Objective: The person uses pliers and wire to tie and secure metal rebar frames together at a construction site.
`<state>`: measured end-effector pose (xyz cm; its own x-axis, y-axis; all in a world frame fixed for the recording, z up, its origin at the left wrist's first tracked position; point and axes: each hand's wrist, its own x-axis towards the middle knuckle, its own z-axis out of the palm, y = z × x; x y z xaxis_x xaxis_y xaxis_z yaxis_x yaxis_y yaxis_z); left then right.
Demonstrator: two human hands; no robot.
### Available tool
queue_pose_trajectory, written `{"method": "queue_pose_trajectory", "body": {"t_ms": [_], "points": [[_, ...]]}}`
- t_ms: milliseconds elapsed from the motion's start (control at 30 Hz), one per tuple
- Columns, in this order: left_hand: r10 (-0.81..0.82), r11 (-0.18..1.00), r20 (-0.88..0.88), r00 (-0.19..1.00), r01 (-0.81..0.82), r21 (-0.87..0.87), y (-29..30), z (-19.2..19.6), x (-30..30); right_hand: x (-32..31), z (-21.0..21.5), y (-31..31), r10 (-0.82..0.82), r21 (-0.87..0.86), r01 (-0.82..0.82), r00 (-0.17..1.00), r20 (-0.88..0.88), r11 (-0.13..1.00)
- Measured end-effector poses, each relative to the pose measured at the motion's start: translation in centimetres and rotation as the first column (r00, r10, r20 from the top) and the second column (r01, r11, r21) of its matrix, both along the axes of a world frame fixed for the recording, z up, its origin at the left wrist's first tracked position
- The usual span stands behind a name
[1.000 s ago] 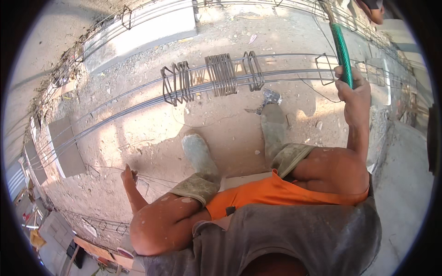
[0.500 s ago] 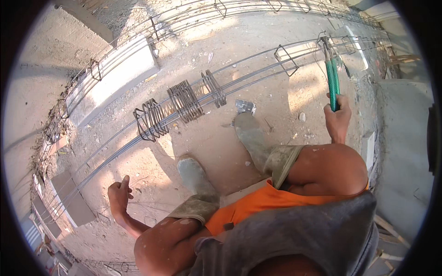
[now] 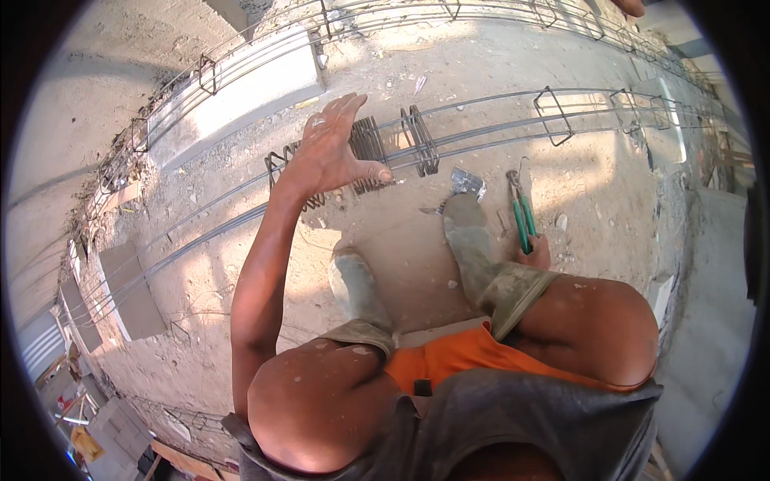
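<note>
My left hand (image 3: 325, 152) is raised over the bundled stirrups, its fingers spread and thumb held apart, with nothing in it. It hides much of the left bundle. Below it, dark square wire stirrups (image 3: 367, 156) hang packed together around long steel bars (image 3: 473, 130), and a smaller cluster of stirrups (image 3: 420, 141) stands just to their right. Down beside my right boot, my right hand (image 3: 536, 253) is closed around the green handles of steel-jawed pincers (image 3: 522, 212). The pincers' jaws point away from me, and a thin hooked wire shows beside them.
Single stirrups (image 3: 553, 117) are spaced along the bars to the right. Another rebar cage (image 3: 461, 11) runs along the far side, near a pale concrete block (image 3: 241, 92). A dark flat scrap (image 3: 467, 183) lies by my right boot (image 3: 465, 224). Part of another person's hand (image 3: 630, 6) shows at the top right.
My left hand has risen from the lower left to over the stirrups. My right hand has drawn the pincers back from the bars at the right, down beside my boot.
</note>
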<state>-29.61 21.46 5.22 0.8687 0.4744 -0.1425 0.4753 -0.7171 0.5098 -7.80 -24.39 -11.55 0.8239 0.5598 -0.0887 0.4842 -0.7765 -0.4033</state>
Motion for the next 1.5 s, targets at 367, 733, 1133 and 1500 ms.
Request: {"method": "queue_pose_trajectory", "body": {"t_ms": [367,733,1133,1500], "points": [[-0.102,0.984,-0.129,0.986,0.120,0.135,-3.4,-3.7,1.9,-0.3,1.5,1.0,0.061,-0.121,-0.078,0.989,-0.136,0.990],[0.451,0.891,-0.200,0.870,-0.452,0.041,3.0,-1.9,-8.4,1.7,5.7,5.0,0.365,0.002,-0.365,0.931,-0.010,0.931],[0.515,0.856,-0.146,0.845,-0.499,0.132,1.4,-5.1,-13.4,5.2,25.7,30.7,0.930,-0.117,-0.942,0.330,-0.163,0.314],[0.731,0.678,-0.306,0.610,-0.596,0.431,7.9,-2.5,-31.0,5.7,18.8,33.8,0.889,-0.185,-0.923,0.378,-0.259,0.338]]}}
